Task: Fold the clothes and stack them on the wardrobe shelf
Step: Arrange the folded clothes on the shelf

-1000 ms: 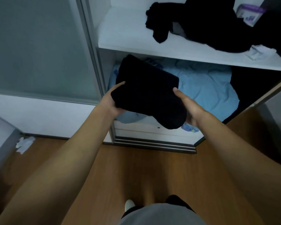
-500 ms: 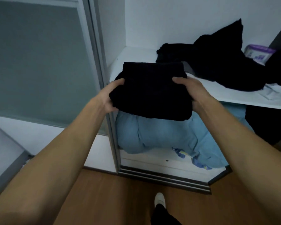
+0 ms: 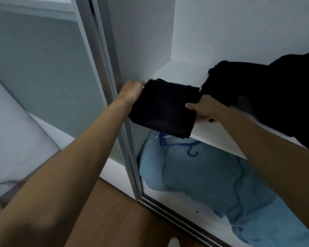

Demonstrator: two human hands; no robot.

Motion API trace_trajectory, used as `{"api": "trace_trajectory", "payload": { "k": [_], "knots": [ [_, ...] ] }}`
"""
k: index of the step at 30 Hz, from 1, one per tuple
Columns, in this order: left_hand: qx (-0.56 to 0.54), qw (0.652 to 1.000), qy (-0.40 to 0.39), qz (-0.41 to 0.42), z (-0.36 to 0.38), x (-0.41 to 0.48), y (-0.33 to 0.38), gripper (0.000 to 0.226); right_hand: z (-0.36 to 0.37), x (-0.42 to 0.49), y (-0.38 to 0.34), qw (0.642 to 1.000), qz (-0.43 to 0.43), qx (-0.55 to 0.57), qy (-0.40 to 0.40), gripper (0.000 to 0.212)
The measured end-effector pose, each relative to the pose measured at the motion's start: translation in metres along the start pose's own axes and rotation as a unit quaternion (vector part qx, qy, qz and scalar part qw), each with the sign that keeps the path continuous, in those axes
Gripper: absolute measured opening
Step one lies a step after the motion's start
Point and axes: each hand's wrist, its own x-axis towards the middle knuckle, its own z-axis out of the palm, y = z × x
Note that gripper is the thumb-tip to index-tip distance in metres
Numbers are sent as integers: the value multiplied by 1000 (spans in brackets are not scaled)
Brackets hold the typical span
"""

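Observation:
A folded black garment (image 3: 163, 108) lies half on the white wardrobe shelf (image 3: 182, 72), at its left front corner, with its near edge hanging over the shelf's lip. My left hand (image 3: 131, 92) grips its left edge, fingers tucked under the cloth. At the garment's right edge my right hand (image 3: 202, 108) holds it, thumb on top and fingers beneath. A heap of unfolded black clothes (image 3: 268, 93) sits on the shelf just to the right, touching the folded piece's far corner.
Below the shelf lies a bundle of light blue bedding (image 3: 212, 177) with a blue hanger (image 3: 189, 147) on it. A frosted sliding door with a metal frame (image 3: 103, 82) stands on the left. Wooden floor (image 3: 118, 214) is underfoot.
Both hands carried the folded black garment up from in front of the blue bedding and forward onto the shelf's left corner. The view has tilted up and closer to the wardrobe.

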Motion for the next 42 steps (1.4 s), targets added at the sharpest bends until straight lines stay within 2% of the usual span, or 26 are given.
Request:
{"api": "trace_trajectory", "payload": {
  "k": [2,3,4,5,6,9,14,17,20,22,24,25,28,30,31,34,37,38,42],
  "knots": [
    [133,990,-16,32,11,9,-17,40,-13,27,3,980,-76,-159,98,56],
    [194,980,-17,45,16,12,-24,49,-20,38,0,963,-125,-179,157,59],
    [252,966,1,60,21,14,-30,53,-24,49,-5,955,-162,-173,181,65],
    [310,947,32,77,26,16,-37,54,-26,59,-12,957,-180,-157,162,73],
    [360,926,69,94,30,17,-41,52,-26,68,-19,966,-180,-146,110,77],
    [418,888,142,129,41,23,-43,38,-23,92,-27,970,-166,-174,-31,58],
    [405,877,201,165,38,46,-14,24,-29,123,-39,935,-292,-192,-60,28],
    [402,868,224,184,42,64,13,24,-36,142,-43,946,-289,-135,-51,24],
    [440,865,179,163,49,85,28,23,-35,165,-41,973,-214,-72,-54,24],
    [485,847,112,188,56,85,27,37,-31,178,-39,982,-171,-59,-53,23],
    [520,817,54,241,69,78,14,52,-27,186,-37,982,-172,-80,-24,21],
    [539,807,21,240,75,74,5,60,-25,188,-36,979,-181,-91,0,19],
    [568,805,-52,164,85,78,-16,79,-22,183,-36,968,-209,-113,80,14],
    [574,803,-53,151,84,91,-23,82,-22,174,-37,958,-222,-136,117,17],
    [580,799,-48,153,85,100,-23,83,-23,167,-38,954,-224,-141,138,28],
    [585,796,-41,150,86,128,-17,83,-9,137,-40,955,-229,-40,183,52],
    [578,798,-37,169,82,149,-11,68,25,109,-34,981,-140,92,94,61],
    [575,797,-31,183,79,153,-13,62,38,104,-31,986,-121,79,81,62],
    [570,797,-43,192,75,158,-14,54,66,93,-23,975,-152,-85,141,57]
  ]
}}
